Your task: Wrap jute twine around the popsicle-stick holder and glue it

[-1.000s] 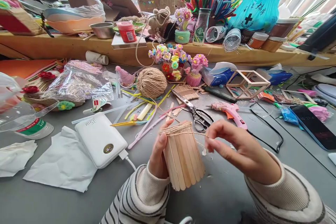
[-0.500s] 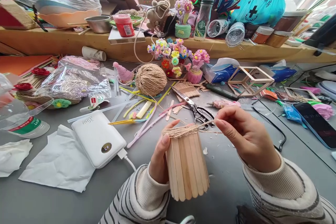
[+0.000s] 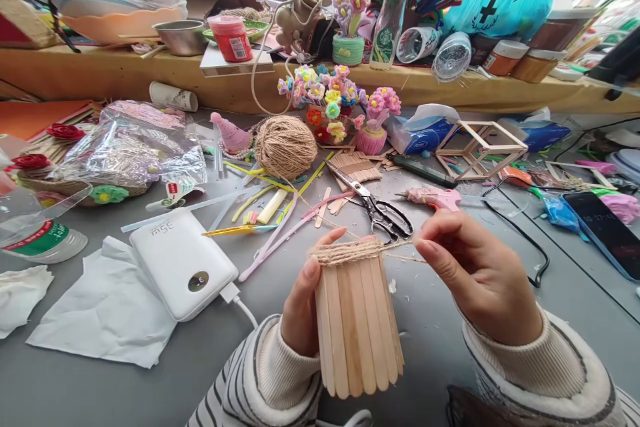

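Observation:
A holder made of upright popsicle sticks [image 3: 357,327] is gripped from its left side by my left hand [image 3: 303,300], thumb near the rim. Several turns of jute twine [image 3: 350,252] wrap around its upper end. To the right, my right hand [image 3: 480,277] pinches the twine between thumb and fingers and holds it taut away from the holder. A strand runs back toward a ball of twine [image 3: 286,147]. Just behind the holder lie black-handled scissors [image 3: 373,203], blades pointing to the back left. The holder's inside and far side are hidden.
A white power bank [image 3: 185,263] with a cable lies at left beside white tissue [image 3: 105,307]. Behind are loose sticks [image 3: 357,167], a pink glue gun [image 3: 433,197], a stick frame [image 3: 480,150] and fuzzy flowers [image 3: 325,100]. A phone [image 3: 605,233] sits at right.
The holder's lower end has come slightly lower and closer. My right hand has shifted a little right and down, still pinching the twine. The view has tilted slightly.

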Demonstrator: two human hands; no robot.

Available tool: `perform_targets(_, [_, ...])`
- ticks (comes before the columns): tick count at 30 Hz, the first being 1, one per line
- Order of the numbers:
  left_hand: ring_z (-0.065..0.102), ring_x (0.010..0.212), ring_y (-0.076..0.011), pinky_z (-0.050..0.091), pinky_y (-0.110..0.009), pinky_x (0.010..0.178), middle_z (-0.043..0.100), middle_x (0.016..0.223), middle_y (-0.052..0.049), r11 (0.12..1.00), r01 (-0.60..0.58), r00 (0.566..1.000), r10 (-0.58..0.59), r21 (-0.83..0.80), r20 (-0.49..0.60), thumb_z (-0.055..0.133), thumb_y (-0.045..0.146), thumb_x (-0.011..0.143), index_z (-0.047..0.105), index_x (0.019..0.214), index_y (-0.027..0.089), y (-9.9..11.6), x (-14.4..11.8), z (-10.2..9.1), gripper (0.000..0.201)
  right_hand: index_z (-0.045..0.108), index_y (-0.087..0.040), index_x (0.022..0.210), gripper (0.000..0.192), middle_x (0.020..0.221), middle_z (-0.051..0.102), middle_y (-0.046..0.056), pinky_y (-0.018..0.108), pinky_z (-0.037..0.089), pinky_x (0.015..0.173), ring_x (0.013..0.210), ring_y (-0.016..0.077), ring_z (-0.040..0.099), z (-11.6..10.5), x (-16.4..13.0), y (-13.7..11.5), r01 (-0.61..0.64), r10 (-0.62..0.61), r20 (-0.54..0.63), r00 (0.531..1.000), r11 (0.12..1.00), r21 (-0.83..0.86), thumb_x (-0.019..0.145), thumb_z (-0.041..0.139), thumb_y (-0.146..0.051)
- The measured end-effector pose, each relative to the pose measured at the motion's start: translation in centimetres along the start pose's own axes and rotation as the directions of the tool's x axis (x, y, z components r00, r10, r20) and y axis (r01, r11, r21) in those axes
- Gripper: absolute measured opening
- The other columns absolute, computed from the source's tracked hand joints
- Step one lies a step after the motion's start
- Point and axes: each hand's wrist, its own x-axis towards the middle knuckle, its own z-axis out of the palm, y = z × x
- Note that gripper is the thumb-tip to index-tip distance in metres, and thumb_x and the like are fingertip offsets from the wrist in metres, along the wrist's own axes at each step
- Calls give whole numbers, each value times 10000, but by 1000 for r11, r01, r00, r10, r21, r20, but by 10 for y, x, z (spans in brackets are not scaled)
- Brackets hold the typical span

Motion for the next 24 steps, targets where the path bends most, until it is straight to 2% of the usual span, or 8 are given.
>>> perform_targets(12, [559, 1065, -325, 444, -435, 862, 557, 1237, -142, 998, 51, 998, -52, 23, 44, 569, 513, 709, 351, 1292, 200, 3, -1, -3, 697, 520, -212, 791, 35, 650, 518, -16, 176, 419, 432, 521, 82, 487, 5, -3, -1, 1, -1, -23, 1000, 1000, 2, 824, 523, -201])
perform_targets(20, [576, 1038, -319, 449, -422, 858, 559, 1234, -153, 999, 32, 999, -31, -14, 33, 616, 486, 678, 397, 1242, 181, 3, -1, -1, 677, 512, -215, 801, 52, 667, 488, -39, 133, 414, 449, 526, 50, 476, 6, -6, -1, 0, 0, -2, 1000, 1000, 26, 828, 522, -172])
perform_targets(24, [576, 1032, -315, 435, -420, 874, 551, 1248, -137, 1000, 20, 998, -19, -8, 68, 640, 483, 655, 448, 1205, 194, 3, -2, -1, 651, 516, -218, 820, 62, 689, 499, -35, 126, 425, 467, 544, 48, 490, 5, -7, -3, -4, 4, 8, 1000, 999, 43, 829, 519, -157])
